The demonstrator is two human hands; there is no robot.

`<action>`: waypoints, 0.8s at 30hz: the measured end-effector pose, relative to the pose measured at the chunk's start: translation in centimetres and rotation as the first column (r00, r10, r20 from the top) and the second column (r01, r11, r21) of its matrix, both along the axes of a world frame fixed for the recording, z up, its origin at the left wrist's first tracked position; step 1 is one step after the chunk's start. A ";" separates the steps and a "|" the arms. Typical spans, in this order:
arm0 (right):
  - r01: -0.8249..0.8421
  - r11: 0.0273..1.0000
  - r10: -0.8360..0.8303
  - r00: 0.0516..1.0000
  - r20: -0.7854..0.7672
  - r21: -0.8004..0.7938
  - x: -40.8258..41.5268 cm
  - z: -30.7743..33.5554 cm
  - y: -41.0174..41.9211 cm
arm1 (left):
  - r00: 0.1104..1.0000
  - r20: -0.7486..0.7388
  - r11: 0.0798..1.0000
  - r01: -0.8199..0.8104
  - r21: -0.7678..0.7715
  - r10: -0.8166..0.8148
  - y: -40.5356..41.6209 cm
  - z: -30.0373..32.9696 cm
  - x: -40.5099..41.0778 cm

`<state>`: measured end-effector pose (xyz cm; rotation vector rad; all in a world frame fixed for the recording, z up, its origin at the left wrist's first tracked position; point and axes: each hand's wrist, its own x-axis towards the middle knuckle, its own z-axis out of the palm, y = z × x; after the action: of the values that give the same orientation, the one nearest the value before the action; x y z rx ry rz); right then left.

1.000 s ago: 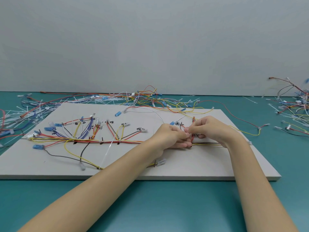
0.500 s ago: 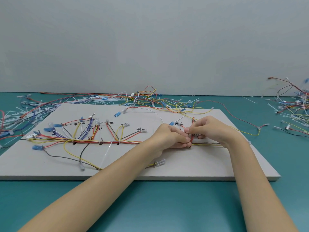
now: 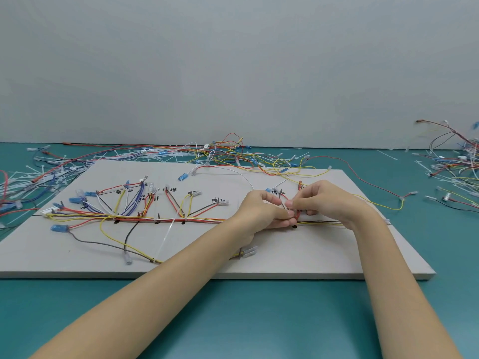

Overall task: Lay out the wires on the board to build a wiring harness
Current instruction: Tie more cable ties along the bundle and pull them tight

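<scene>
- Teal tabletop (image 3: 233, 320) carries grey board (image 3: 311, 255); loose wires (image 3: 220, 154) heaped past board's far edge
- Harness bundle (image 3: 168, 218) runs L-R across board's middle, branches fanning twd far edge
- L hand (image 3: 259, 211) & R hand (image 3: 324, 200) meet right of board centre; fingertips of both curled, pinching red wire (image 3: 298, 211) at bundle

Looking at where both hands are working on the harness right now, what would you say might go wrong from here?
1. Both hands, the left hand and the right hand, pinch wires at one spot on the main bundle; a tug could drag already laid branches out of place.
2. The left forearm lies over the yellow wire near the board front edge; moving it may sweep that wire off its route.
3. Loose wires behind the board could snag.
</scene>
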<state>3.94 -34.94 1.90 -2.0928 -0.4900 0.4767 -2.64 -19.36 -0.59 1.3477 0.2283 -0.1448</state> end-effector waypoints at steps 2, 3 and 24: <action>-0.007 1.000 0.007 1.000 -0.001 -0.006 0.0 0.0 0.0 | 1.000 0.003 1.000 -0.007 0.005 0.007 0.0 -0.1 0.1; -0.008 1.000 0.008 1.000 0.001 -0.009 0.0 0.0 0.0 | 1.000 0.002 1.000 -0.009 0.005 0.009 0.0 -0.1 0.1; -0.015 0.999 0.015 1.000 0.020 0.029 0.0 -0.1 0.0 | 0.999 0.038 0.998 0.001 0.069 -0.004 0.0 -0.1 -0.1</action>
<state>3.96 -34.93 1.80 -2.0687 -0.5214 0.4556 -2.73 -19.31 -0.64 1.4179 0.2012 -0.1146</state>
